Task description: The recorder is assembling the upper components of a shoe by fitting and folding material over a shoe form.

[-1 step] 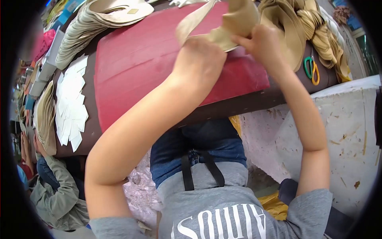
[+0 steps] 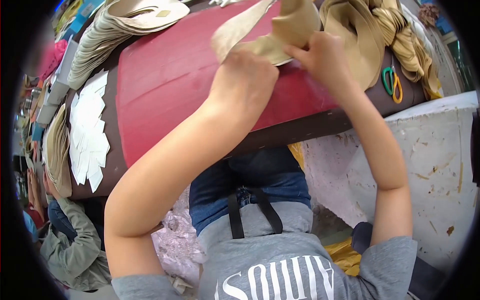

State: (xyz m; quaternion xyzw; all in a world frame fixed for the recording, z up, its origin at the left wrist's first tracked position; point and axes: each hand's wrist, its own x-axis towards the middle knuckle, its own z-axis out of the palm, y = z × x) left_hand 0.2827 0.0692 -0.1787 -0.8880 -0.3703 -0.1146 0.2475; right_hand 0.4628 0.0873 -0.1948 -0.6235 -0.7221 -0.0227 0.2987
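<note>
Up over the red padded work surface (image 2: 175, 85), both bare hands grip one tan, floppy cut piece of leather-like material (image 2: 280, 30). The left hand (image 2: 245, 75) is closed around its lower edge, knuckles toward the camera, so its fingertips are hidden. The right hand (image 2: 322, 55) pinches the same piece from the other side, thumb pressed on the fold. The piece is lifted off the surface, bent into a loose curl between the two hands. Just right of the right hand lies a heap of similar tan cut pieces (image 2: 370, 40), with green-handled scissors (image 2: 392, 82) resting against it. At the far left, white flat cut shapes (image 2: 87, 130) lie spread beside stacked beige pieces (image 2: 115, 30). A neighbouring person's olive sleeve (image 2: 75, 240) shows at lower left.
</note>
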